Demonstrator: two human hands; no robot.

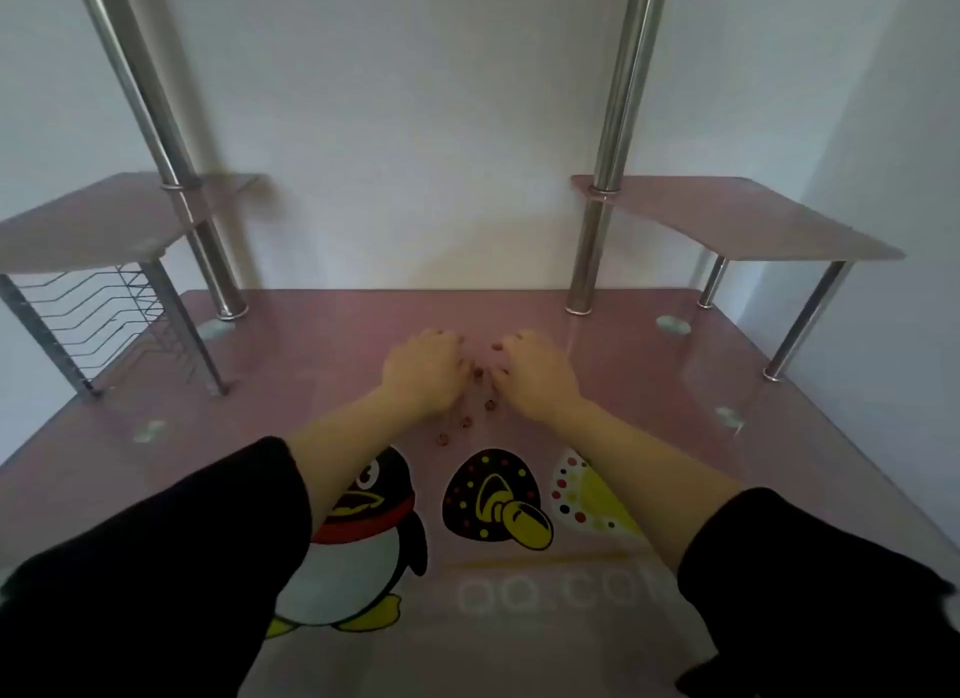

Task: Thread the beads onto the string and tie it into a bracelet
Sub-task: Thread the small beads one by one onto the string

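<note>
Several small reddish-brown beads (466, 421) lie in a loose line on the pink glass desk (311, 364), running from between my hands toward me. The farthest bead (478, 372) sits right between my fingertips. My left hand (423, 372) and my right hand (537, 377) are palm down, side by side, with the fingers curled toward that bead. The fingertips are mostly hidden behind the hands. No string shows at this blur, so I cannot tell whether the beads are threaded or what either hand pinches.
Chrome posts (584, 260) rise from the desk's back edge on both sides, carrying pink side shelves (737, 219). A wire rack (98, 312) stands under the left shelf. A penguin print (363, 541) and other cartoon prints cover the desk near me.
</note>
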